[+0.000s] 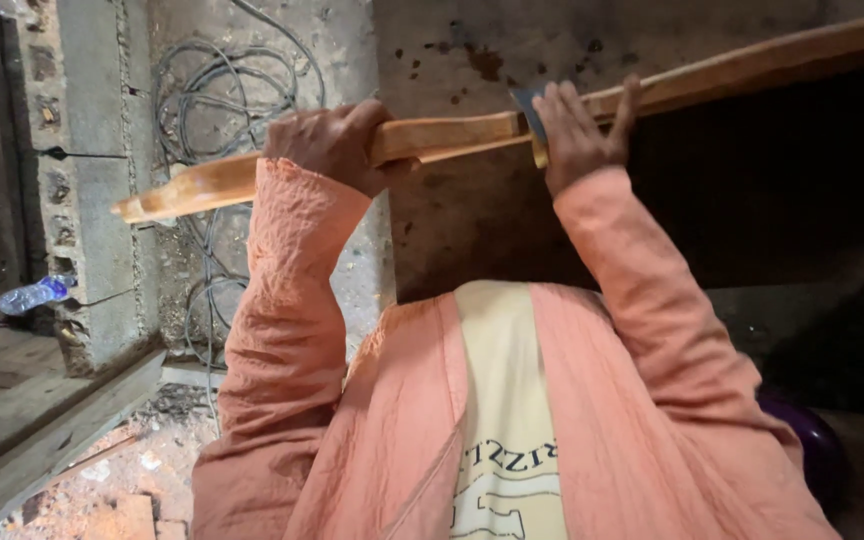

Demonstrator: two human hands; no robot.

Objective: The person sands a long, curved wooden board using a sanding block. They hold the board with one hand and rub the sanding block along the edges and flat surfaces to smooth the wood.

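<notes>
Here, in the head view, the left hand point(330, 146) has its fingers clamped around a long pale wooden plank point(452, 134), which runs slanting from lower left to upper right in front of a rough grey concrete wall point(472, 60). The right hand point(580, 135) presses against the same plank further along, fingers spread apart over a dark flat metal piece point(530, 104). Both arms wear salmon-pink sleeves point(282, 330). A clear plastic bottle point(34, 295) lies at left, near tangled grey cables point(217, 100).

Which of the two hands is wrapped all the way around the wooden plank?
The left hand: its fingers curl fully over the wooden plank. The right hand lies flatter against it, fingers spread, beside a dark metal piece.
</notes>
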